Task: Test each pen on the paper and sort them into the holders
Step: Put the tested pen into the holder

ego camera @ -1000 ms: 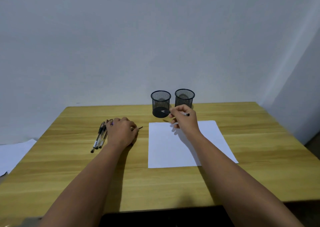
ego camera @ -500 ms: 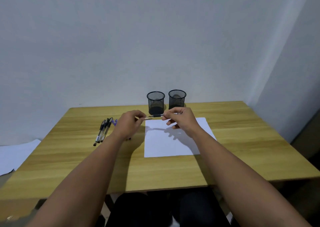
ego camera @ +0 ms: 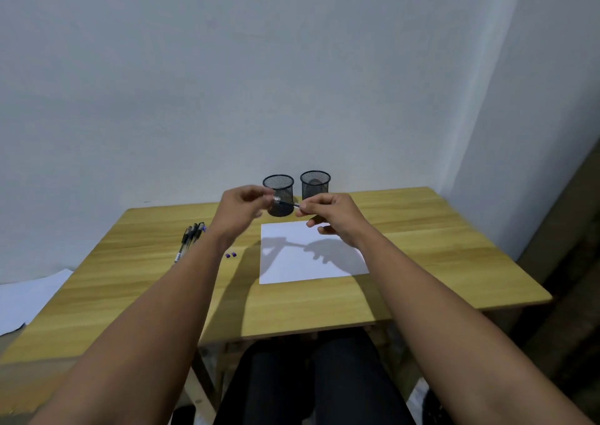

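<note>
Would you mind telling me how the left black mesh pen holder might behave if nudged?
The left black mesh pen holder looks empty and open-weave, so probably light and easily slid. Being taller than wide, it might tip if pushed near the rim.

Dim overhead light, soft shadows, blurred hands, bowed edges.

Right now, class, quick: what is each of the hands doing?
Left hand: blurred, fingertips pinched at the pen's end; what it grips cannot be told.
Right hand: pinches the pen.
</note>
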### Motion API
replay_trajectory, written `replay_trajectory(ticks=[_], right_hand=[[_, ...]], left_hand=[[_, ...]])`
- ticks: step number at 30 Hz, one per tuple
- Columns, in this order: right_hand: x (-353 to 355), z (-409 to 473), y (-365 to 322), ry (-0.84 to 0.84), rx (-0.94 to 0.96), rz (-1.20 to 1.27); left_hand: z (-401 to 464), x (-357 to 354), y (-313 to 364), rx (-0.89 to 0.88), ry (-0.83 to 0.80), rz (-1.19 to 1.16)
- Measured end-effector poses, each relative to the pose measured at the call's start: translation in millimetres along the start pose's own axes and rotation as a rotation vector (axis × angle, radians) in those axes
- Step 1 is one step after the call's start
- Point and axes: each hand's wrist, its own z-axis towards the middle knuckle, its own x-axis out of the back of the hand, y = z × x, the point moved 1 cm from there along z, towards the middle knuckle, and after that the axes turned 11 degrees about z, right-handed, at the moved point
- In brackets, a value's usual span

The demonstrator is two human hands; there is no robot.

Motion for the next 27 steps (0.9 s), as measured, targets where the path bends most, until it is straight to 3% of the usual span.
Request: replay_trajectory(ticks=[3, 15, 18, 22, 27], right_hand=[[2.4, -3.3, -1.1, -0.028, -0.024, 0.014], [-8.7, 10.9, 9.8, 0.12, 0.112, 0.129], [-7.4, 19.8, 10.7, 0.098, 0.102, 0.024], [-4.3, 46.4, -0.1, 0.012, 0.103, -0.32], [-7.0, 107.7, -30.0, 0.172, 0.226, -0.422]], left_hand=[[1.5, -8.6, 19.3, 0.067, -0.017, -0.202], [29.6, -33.7, 36.7, 0.014, 0.096, 0.045], [37.2, -28.8, 24.7, -0.009, 0.064, 0.118], [53.4, -18.9, 17.5, -0.044, -0.019, 0.121], [83.0, -7.4, -10.9, 0.001, 0.138, 0.181]])
